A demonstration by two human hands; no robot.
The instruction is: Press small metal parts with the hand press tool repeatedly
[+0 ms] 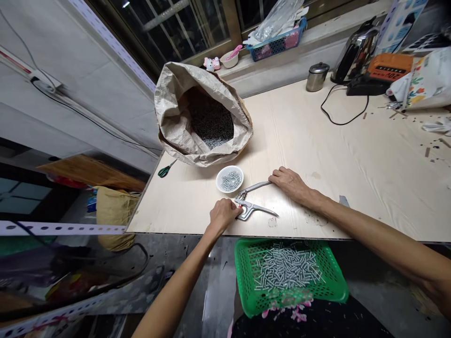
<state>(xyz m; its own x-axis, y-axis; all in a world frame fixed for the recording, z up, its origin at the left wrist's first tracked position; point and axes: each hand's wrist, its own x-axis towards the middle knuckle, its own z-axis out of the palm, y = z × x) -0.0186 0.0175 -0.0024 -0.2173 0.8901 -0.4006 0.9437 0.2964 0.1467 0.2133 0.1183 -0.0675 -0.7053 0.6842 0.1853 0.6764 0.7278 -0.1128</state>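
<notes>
On the table's front part lie spring-loaded hand pliers of grey metal, their two long handles spread wide. My right hand is closed round the end of the upper handle. At the jaw end my left hand is closed in a pinch, with a bit of red by the fingertips; what it holds is too small to make out. Just behind the jaws is a white bowl of small silvery metal pieces. Below the table edge a green basket holds many silvery, ridged metal pieces.
An open sack of dark and silvery small pieces stands behind the bowl. Green-handled scissors lie left on the table. At the back right are a lidded metal canister, an electric kettle and a black cord.
</notes>
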